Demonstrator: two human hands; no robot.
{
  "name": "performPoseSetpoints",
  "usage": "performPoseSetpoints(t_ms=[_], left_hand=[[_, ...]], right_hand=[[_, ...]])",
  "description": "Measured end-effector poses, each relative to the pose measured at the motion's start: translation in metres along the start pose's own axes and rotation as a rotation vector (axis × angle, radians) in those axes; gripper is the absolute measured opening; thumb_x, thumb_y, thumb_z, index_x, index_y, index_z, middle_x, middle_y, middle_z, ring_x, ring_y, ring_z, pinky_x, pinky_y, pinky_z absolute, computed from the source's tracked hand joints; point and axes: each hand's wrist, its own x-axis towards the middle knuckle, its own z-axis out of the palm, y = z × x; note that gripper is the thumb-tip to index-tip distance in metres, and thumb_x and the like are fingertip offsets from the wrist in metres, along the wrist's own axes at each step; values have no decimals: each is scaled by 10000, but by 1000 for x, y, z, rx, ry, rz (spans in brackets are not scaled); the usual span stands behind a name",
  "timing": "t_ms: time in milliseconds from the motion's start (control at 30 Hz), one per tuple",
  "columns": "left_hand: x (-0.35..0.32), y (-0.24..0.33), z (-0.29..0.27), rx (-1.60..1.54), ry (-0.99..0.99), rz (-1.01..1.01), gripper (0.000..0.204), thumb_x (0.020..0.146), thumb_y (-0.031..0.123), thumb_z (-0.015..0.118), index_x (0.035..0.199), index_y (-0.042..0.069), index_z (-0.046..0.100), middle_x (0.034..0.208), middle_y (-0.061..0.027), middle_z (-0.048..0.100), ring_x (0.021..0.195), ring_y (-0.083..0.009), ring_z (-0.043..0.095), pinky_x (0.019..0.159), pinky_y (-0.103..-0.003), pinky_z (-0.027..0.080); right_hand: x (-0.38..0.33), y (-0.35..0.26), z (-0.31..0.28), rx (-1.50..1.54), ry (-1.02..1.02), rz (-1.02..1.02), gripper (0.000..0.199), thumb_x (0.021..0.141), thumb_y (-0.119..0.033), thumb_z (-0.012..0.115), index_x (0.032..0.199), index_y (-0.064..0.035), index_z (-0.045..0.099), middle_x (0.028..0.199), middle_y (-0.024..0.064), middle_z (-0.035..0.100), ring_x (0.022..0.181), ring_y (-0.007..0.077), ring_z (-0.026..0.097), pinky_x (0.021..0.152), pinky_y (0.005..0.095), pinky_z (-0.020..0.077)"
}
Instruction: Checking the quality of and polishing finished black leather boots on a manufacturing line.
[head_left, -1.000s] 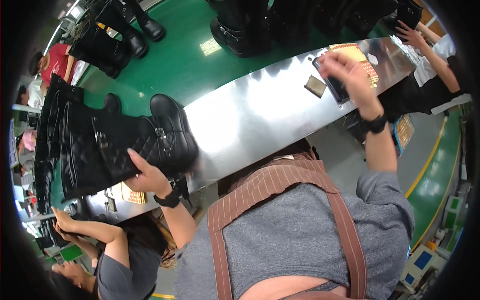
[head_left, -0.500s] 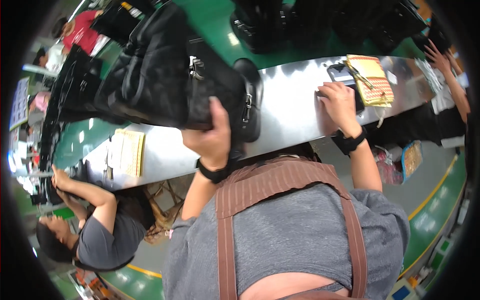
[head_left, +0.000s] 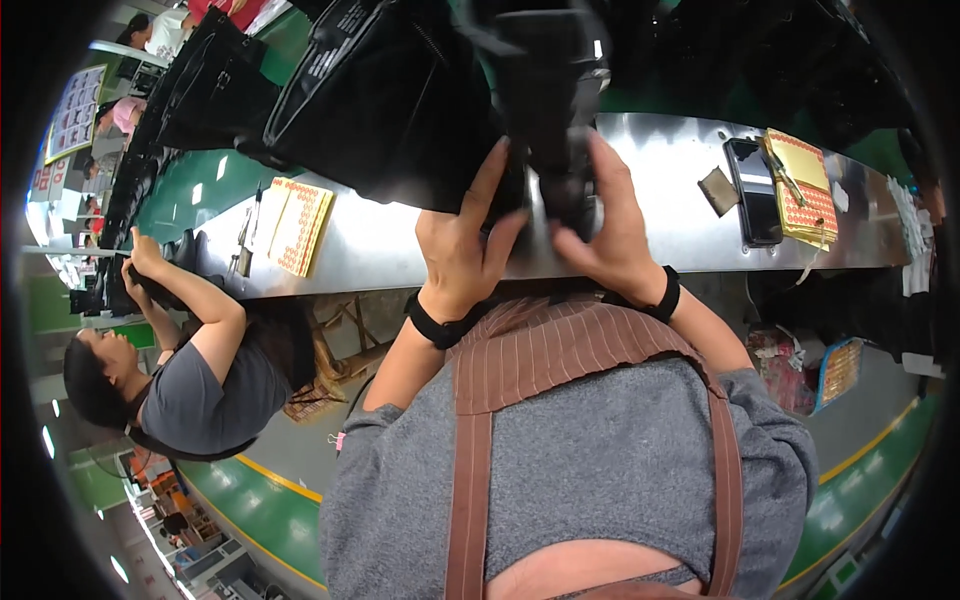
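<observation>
A tall black boot (head_left: 400,120) leans across the table, its open shaft tipped to the far left. Right beside it is a second black boot (head_left: 550,90) with a metal buckle, smeared by motion. My left hand (head_left: 460,240) is between the two at their near end, its index finger lying along the black leather and its thumb apart; its other fingers are partly hidden. My right hand (head_left: 625,225) grips the second boot from the right, fingers on its side and thumb near its lower end.
A metal table (head_left: 660,230) runs across. On its right lie a small brownish square pad (head_left: 717,191), a phone (head_left: 752,190) and a yellow patterned booklet (head_left: 800,185) with a tool on top. Another booklet (head_left: 300,225) lies left, near a seated co-worker (head_left: 200,380). More black boots (head_left: 740,60) stand beyond.
My right hand has left the spot beside the phone and come to the boots, uncovering the small pad. The boots have swung toward the middle, and my left hand has shifted right with them.
</observation>
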Motion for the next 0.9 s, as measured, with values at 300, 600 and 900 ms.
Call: performPoseSetpoints(t_ms=[300, 600, 900], left_hand=[[-24, -20, 21, 171, 328, 126, 833, 758, -43, 736, 1380, 2, 183, 1122, -218, 550, 949, -283, 621, 776, -345, 519], [-42, -31, 22, 63, 425, 43, 1310, 636, 175, 895, 1429, 20, -136, 1404, -265, 256, 1276, -340, 365, 1057, -461, 343], [-80, -34, 22, -170, 201, -288, 1273, 638, 382, 874, 1461, 15, -26, 1452, -219, 184, 1365, -326, 215, 1126, -441, 170]], right_hand=[[2, 35, -18, 179, 326, 400, 241, 841, -162, 731, 981, 22, 658, 860, 71, 674, 769, 133, 600, 726, 253, 472], [-30, 57, -68, 57, 426, 287, 205, 844, -64, 709, 1010, 43, 652, 943, 40, 676, 845, 109, 593, 801, 235, 453], [-45, 11, -71, -35, 182, -242, 186, 746, -53, 708, 843, -54, 549, 738, 71, 545, 657, 217, 507, 614, 327, 413]])
